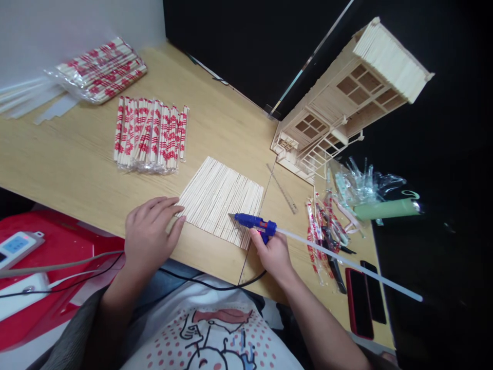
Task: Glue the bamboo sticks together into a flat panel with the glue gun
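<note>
A flat panel of pale wooden sticks [215,198], laid side by side, rests on the table in front of me. Its left edge is touched by the fingertips of my left hand [152,228], whose fingers are stretched out and hold nothing. My right hand [274,254] is wrapped around the handle of a blue hot glue gun [252,222]. The gun's nozzle points left, over the right half of the panel; whether it touches the sticks I cannot tell. Out of its back sticks a long whitish glue stick [346,263], reaching to the lower right.
Paper-wrapped chopsticks [150,133] lie beyond my left hand, with a bagged bundle [103,72] behind. A wooden stick-built model house [339,103] stands back right. A ruler [283,190], torn wrappers [316,236], a green cylinder [385,208] and phones [360,303] lie rightward. The gun's black cable [215,287] crosses my lap.
</note>
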A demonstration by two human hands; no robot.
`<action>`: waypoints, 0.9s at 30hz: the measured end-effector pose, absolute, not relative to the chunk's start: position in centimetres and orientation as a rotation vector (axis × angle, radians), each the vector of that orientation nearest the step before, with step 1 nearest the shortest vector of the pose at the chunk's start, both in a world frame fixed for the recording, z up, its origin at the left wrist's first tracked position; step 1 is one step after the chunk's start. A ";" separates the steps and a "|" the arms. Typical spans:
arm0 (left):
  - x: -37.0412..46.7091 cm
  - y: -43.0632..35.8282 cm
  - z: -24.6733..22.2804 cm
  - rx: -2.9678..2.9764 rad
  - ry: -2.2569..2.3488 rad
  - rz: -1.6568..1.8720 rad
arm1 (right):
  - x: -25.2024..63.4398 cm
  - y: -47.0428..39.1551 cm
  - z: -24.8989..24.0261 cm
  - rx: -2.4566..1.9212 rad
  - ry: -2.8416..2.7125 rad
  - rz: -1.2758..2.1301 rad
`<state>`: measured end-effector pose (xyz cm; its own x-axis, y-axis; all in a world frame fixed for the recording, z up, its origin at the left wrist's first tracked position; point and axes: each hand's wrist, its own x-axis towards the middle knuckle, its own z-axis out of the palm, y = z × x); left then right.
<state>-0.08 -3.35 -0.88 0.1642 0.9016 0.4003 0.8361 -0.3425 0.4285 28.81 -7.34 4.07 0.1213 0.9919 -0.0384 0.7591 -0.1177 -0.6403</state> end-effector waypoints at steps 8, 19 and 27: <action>-0.1 -3.3 -0.9 2.304 1.741 0.909 | 29.5 -8.2 3.7 -1.923 -1.505 0.810; -0.1 -3.3 -1.0 2.304 1.746 0.905 | 30.1 -8.1 3.9 -1.930 -1.634 0.683; -0.1 -3.2 -1.0 2.292 1.746 0.885 | 30.3 -8.4 3.9 -1.959 -1.676 0.608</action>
<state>-0.13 -3.20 -0.97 0.1597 0.9147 0.3712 0.8403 -0.3233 0.4352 30.33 -8.40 3.87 0.1478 0.9888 -0.0204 0.7717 -0.1282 -0.6230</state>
